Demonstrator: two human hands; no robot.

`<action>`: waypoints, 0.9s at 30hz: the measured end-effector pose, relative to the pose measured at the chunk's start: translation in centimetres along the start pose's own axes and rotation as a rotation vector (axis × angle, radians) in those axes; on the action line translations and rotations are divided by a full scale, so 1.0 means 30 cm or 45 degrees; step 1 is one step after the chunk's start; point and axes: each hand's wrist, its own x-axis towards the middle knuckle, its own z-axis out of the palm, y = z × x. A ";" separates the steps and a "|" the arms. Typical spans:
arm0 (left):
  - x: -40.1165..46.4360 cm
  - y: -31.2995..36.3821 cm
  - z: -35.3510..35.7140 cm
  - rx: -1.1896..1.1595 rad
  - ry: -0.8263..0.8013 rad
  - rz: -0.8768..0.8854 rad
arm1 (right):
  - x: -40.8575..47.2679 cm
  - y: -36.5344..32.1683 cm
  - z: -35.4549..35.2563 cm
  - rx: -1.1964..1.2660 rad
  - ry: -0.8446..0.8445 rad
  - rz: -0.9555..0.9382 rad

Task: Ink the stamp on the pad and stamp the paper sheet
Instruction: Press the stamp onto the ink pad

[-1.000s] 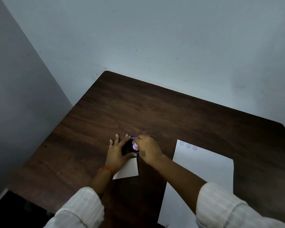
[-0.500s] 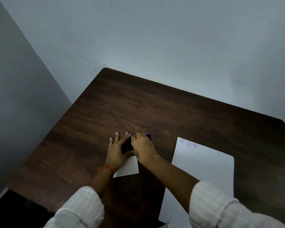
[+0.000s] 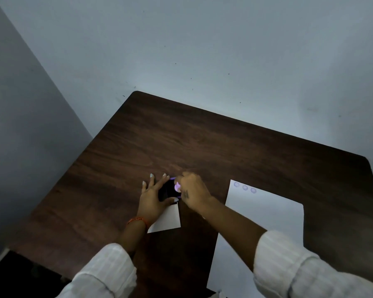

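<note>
Dark wooden table [image 3: 224, 147], bearing a white paper sheet [image 3: 265, 229], a smaller white card [image 3: 168, 220] and a dark ink pad [image 3: 167, 190].

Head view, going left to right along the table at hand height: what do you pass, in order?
Left hand → dark ink pad → stamp held in the right hand → paper sheet with three round stamp marks along its far edge.
</note>
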 end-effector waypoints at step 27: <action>0.015 -0.040 0.010 0.003 0.003 0.083 | -0.027 0.019 0.036 -0.208 -0.021 -0.048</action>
